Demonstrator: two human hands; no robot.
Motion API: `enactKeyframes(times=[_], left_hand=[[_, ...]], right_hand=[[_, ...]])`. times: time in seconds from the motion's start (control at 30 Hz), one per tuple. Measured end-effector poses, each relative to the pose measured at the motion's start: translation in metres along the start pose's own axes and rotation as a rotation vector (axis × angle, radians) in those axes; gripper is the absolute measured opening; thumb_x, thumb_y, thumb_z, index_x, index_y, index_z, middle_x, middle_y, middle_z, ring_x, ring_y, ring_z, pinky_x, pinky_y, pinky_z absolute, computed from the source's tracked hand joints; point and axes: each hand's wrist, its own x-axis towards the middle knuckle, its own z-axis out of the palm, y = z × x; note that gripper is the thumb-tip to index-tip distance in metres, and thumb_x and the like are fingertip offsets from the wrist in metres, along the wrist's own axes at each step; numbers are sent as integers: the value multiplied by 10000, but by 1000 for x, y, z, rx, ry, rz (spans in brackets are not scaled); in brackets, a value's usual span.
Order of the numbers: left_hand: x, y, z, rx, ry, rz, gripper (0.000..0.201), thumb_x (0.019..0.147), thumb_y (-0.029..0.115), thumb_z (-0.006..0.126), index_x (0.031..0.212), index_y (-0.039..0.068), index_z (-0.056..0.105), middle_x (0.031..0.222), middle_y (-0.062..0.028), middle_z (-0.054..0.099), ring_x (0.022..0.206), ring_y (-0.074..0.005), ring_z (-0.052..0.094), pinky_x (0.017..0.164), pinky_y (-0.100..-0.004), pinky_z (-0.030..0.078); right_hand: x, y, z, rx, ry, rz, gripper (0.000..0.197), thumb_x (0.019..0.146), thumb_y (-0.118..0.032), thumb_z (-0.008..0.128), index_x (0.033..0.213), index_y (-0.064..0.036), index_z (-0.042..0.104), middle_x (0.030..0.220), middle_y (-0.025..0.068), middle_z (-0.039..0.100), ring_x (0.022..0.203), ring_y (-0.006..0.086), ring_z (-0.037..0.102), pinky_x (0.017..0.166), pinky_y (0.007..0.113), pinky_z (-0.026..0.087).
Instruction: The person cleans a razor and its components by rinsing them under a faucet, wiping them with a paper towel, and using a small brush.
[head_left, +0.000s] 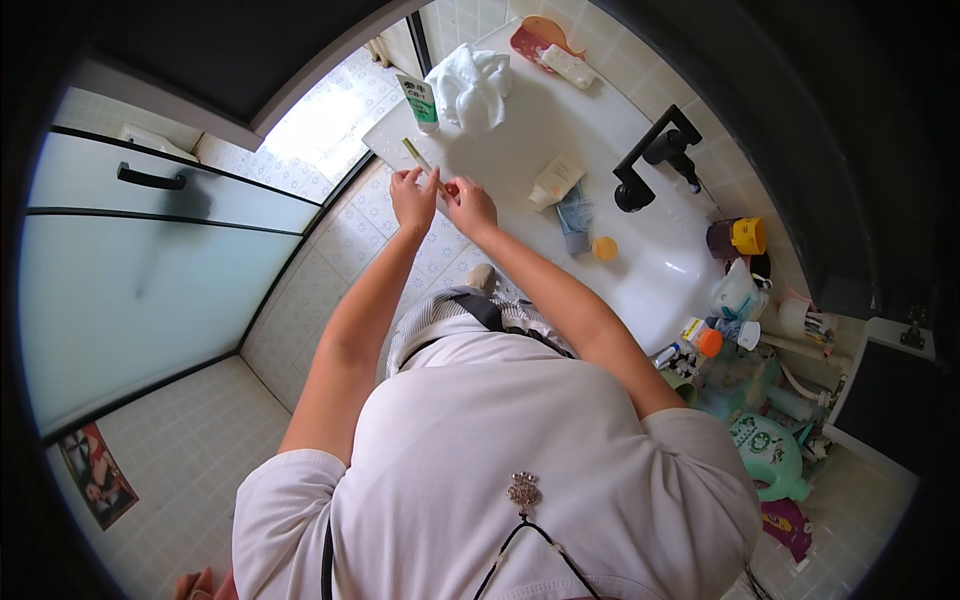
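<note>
Both of my hands are raised over the near left edge of a white washbasin [640,290]. A slim stick [415,152], yellow-green at the tip and whitish below, slants up between them; its exact kind is too small to make out. My left hand [414,203] is closed around its middle. With bent fingers, my right hand [470,208] pinches its lower end, which the fingers partly hide. Just beyond stands a white and green squeeze tube [418,104], beside a crumpled white towel [470,90].
In the basin lie a cream tube [557,182], a blue-grey tube [574,222] and a yellow lid [604,248]. A black faucet [632,185] juts in from the right. Several bottles, including a green jug [768,455], crowd the right side. A frosted glass door [160,300] stands left.
</note>
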Motion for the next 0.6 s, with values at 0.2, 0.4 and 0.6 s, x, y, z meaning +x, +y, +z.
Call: enactKeyframes(times=[0.2, 0.4, 0.6], left_hand=[[-13, 31, 11, -355, -354, 108, 300, 745, 233, 637, 907, -19, 618, 726, -101, 593, 629, -175, 574, 608, -274, 455], [-22, 68, 64, -676, -795, -66, 309, 759, 232, 636, 927, -24, 601, 803, -78, 631, 693, -129, 584, 647, -249, 463], [-37, 93, 88, -573, -1161, -163, 260, 716, 227, 672, 885, 40, 608, 781, -38, 618, 647, -102, 553, 576, -210, 429]], right_hand=[[-20, 32, -6, 289, 109, 179, 160, 800, -170, 586, 842, -27, 529, 728, 80, 600, 615, 189, 581, 569, 309, 459], [-26, 66, -49, 330, 449, 338, 92, 802, -73, 570, 852, -24, 511, 695, 63, 586, 594, 155, 574, 521, 266, 466], [-65, 101, -88, 140, 483, 417, 144, 726, -103, 649, 813, -42, 551, 749, 70, 595, 617, 178, 567, 571, 293, 455]])
